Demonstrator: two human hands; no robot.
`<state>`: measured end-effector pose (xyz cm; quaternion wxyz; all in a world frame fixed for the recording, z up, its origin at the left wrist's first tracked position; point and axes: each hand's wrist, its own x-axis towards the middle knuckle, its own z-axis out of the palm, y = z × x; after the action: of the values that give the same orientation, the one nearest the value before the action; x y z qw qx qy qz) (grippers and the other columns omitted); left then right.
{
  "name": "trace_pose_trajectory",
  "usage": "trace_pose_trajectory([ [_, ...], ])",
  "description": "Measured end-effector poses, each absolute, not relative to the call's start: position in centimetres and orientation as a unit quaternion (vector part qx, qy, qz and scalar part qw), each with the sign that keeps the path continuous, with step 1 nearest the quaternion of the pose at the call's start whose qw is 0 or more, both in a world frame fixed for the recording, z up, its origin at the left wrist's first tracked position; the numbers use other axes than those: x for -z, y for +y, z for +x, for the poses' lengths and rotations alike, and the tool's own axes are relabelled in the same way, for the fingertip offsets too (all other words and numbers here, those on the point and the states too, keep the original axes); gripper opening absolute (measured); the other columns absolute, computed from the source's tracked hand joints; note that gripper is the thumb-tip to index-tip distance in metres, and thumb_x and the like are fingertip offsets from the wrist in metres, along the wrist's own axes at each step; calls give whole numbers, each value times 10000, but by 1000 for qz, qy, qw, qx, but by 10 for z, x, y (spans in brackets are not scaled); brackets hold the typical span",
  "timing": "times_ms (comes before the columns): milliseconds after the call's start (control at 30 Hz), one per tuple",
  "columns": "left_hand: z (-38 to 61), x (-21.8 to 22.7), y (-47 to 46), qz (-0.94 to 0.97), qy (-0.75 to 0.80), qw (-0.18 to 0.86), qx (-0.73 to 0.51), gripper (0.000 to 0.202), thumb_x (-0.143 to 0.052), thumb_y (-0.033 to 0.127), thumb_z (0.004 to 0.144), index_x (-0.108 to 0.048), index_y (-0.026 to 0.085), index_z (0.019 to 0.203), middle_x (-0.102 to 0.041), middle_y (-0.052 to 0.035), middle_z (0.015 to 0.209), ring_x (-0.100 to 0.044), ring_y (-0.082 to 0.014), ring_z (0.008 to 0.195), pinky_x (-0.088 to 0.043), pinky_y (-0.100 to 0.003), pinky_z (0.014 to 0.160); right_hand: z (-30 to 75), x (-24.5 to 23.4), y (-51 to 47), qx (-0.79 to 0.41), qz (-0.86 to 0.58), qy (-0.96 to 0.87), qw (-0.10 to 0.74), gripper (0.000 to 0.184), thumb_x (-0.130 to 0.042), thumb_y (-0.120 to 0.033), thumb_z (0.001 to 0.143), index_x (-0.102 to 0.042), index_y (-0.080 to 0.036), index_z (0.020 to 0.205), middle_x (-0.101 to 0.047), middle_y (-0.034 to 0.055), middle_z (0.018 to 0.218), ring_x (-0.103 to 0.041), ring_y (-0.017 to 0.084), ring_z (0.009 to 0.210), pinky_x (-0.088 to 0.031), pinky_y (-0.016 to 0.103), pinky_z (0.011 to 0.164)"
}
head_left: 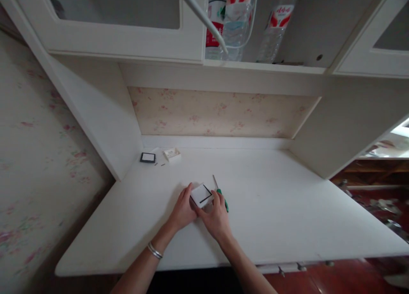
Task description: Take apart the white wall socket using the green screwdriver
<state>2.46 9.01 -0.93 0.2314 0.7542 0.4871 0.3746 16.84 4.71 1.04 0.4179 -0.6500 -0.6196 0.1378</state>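
Observation:
A small white square case (200,194) with black strips along two of its edges is held between my two hands, above the desk. My left hand (184,208) is closed around its left side, thumb at the near corner. At the right and near edges, my right hand (217,215) grips the same case with bent fingers. Just beyond my right fingers lies a screwdriver (218,191), its green handle partly hidden by that hand and its metal shaft pointing away. The underside of the case cannot be seen.
At the back left of the white desk (271,217) lie a black-framed square piece (148,157), an open white box-like part (172,154) and two small dark slivers (162,164). Overhead, a cabinet shelf holds plastic bottles (276,27), and a white cable (204,17) hangs down.

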Motion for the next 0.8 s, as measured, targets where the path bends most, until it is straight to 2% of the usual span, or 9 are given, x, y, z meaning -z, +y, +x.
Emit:
trace_pose_trajectory([
  [100,23,11,93,774,462,235,-364,882,-550,0,565,-305,195,1390,-399,-119,1326,-369,-268,1251,-309,-424,1083,165,-5,44,-140,-654,-619,410,624,-665,-348,684,-462,-148,1240,-438,152,1266,-481,286,1158,-441,390,940],
  [233,18,15,98,772,438,259,-381,956,-513,-46,535,-251,217,1416,-382,-104,1356,-343,-259,1275,-272,-430,1102,163,-4,45,-161,-646,-613,426,623,-651,-339,703,-434,-179,1265,-446,127,1278,-488,270,1152,-449,385,931],
  [400,13,20,101,743,431,309,-409,913,-664,70,587,-280,210,1405,-372,-120,1370,-338,-289,1285,-265,-446,1096,169,-1,46,-174,-625,-603,465,635,-660,-363,716,-408,-193,1274,-429,118,1300,-435,271,1205,-417,424,981],
  [567,5,6,97,718,412,364,-428,808,-713,165,636,-370,213,1366,-385,-118,1387,-329,-292,1303,-241,-452,1102,175,1,46,-167,-603,-602,496,658,-656,-389,741,-372,-211,1307,-398,123,1340,-424,277,1222,-430,458,972],
  [633,-1,-3,94,701,398,403,-432,703,-688,183,675,-431,218,1328,-424,-104,1374,-348,-282,1297,-251,-440,1098,176,-1,43,-155,-598,-612,494,672,-655,-390,746,-358,-207,1320,-401,133,1341,-423,287,1224,-432,472,967],
  [700,-7,-11,90,664,405,442,-447,506,-620,214,745,-525,216,1242,-514,-83,1299,-425,-260,1242,-305,-413,1067,177,-4,40,-138,-590,-634,482,683,-653,-385,752,-346,-200,1333,-405,145,1343,-411,297,1235,-424,482,974],
  [800,-14,-22,87,593,458,467,-470,287,-529,310,829,-642,184,1061,-638,-70,1094,-573,-228,1034,-433,-356,933,176,-12,35,-110,-571,-674,456,695,-648,-385,760,-334,-192,1349,-405,151,1356,-396,298,1252,-399,479,1000],
])
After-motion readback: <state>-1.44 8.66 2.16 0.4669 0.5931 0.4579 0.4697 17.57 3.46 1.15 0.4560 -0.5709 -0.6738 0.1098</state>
